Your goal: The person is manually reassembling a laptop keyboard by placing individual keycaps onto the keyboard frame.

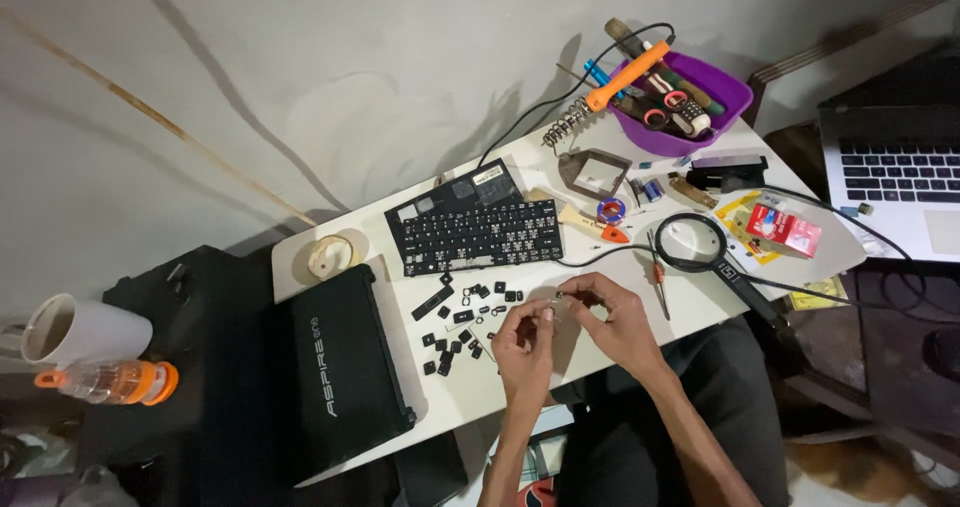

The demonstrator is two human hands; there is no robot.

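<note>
My left hand (524,345) and my right hand (610,317) meet above the white table (690,302) near its front edge. Their fingertips pinch one small pale part (556,305) between them; I cannot make out what it is. Just left of my hands lie several loose black keycaps (462,319). Behind them rests a black laptop keyboard (474,232) with many keys removed. A closed black small laptop (345,367) sits at the table's left end.
A magnifying glass (698,242) and a small screwdriver (659,277) lie right of my hands. A purple bowl (690,97) of tools with an orange soldering iron (626,77) stands at the back. An open silver laptop (900,177) is far right; a white cup (75,332) and a bottle (110,381) far left.
</note>
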